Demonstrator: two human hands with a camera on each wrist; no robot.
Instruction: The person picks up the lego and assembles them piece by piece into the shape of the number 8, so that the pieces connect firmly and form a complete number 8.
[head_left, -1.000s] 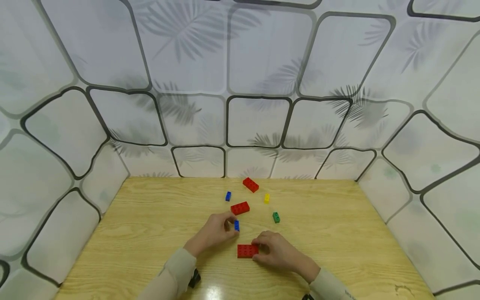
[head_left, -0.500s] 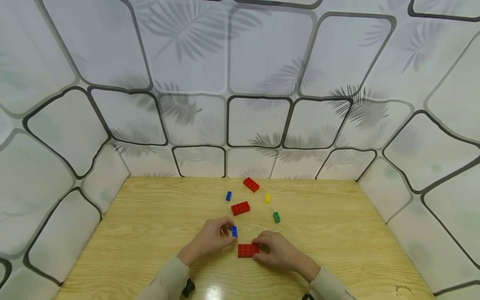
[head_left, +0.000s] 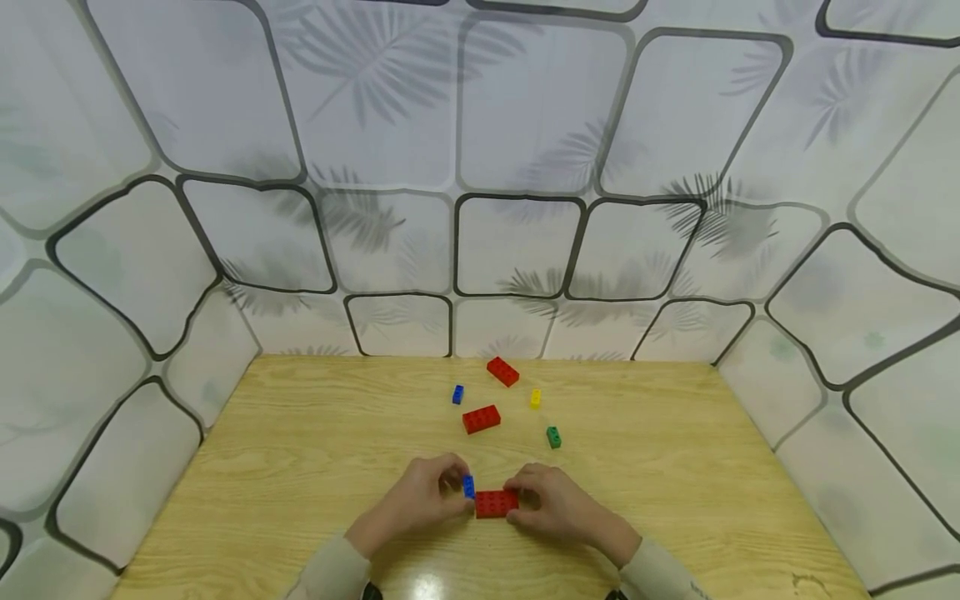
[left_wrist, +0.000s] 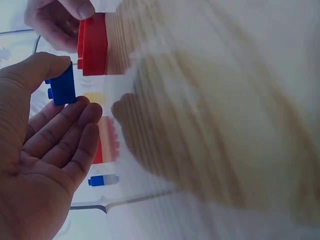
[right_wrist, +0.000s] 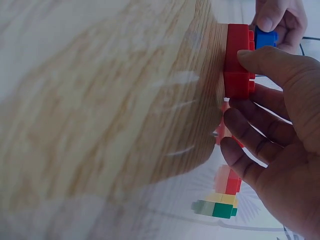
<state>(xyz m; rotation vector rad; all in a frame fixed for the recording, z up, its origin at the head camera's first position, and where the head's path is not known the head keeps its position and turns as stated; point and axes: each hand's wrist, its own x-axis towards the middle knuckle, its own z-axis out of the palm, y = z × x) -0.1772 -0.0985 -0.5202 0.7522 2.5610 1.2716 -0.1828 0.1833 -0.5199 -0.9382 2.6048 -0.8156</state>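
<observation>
The left hand [head_left: 420, 498] pinched a small blue brick [head_left: 468, 486] between thumb and fingers, just above the left end of a red brick [head_left: 496, 503] lying near the table's [head_left: 300, 450] front edge. The right hand [head_left: 551, 504] gripped that red brick at its right end, thumb and fingers curled on it. From the held bricks, a second red brick [head_left: 481, 418] lay at 12 o'clock, a green one [head_left: 553, 437] at 1 o'clock. Farther off at 12 sat another blue [head_left: 457, 394], a third red [head_left: 502, 371] and a yellow piece [head_left: 535, 398], all apart.
</observation>
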